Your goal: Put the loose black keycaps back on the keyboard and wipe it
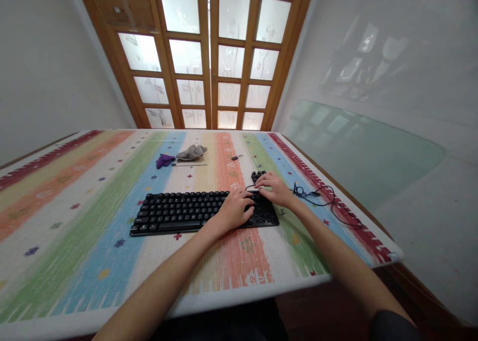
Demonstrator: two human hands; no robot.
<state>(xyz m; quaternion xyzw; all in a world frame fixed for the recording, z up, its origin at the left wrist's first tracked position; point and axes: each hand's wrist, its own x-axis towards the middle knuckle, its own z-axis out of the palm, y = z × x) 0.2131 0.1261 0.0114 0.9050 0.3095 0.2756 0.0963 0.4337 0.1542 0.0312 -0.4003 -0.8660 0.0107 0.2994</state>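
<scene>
A black keyboard (pixel 179 209) lies on the striped tablecloth in front of me. Its right end shows dark, low spots where keycaps seem to be off. My left hand (pixel 236 209) rests over the right part of the keys, fingers bent and apart, thumb low on the keys. At the keyboard's upper right edge is my right hand (pixel 275 188), its thumb and fingertips close together; whatever may be between them is too small to make out. Just beyond those fingers sits a small cluster of black keycaps (pixel 257 175), partly hidden by the hand.
Farther back lie a purple cloth (pixel 164 161), a crumpled grey cloth (pixel 192 152) and a thin stick with a dark end (pixel 190 164). A small black-handled wire tool (pixel 236 157) is right of them. Black cable (pixel 323 194) coils right of my hand. A wall flanks the table's right side.
</scene>
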